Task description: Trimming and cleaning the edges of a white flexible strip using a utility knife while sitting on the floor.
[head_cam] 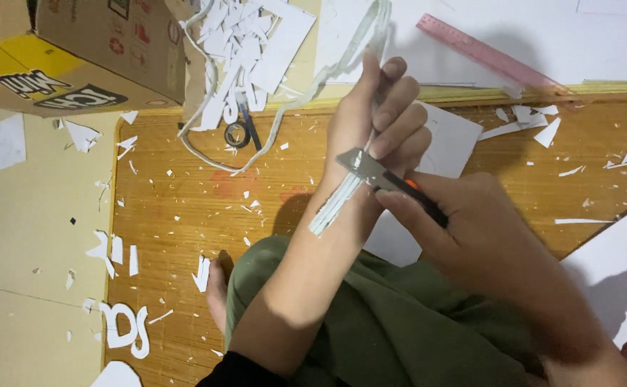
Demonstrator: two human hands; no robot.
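Left hand (381,118) gripping white foam strip (342,197), right hand (471,229) closed on utility knife (385,178), pink ruler (489,56) beyond

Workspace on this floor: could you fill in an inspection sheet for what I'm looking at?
Surface: woven bamboo mat on a tiled floor.
Job's things: long white foam strip in the left hand; utility knife in the right hand, blade against the strip.
Clutter: white offcuts across the mat, scrap pile, tape roll, pink ruler.
Grippers: both hands closed around their items.
Cables: nothing seen.
Surroundings: cardboard box, white sheets.
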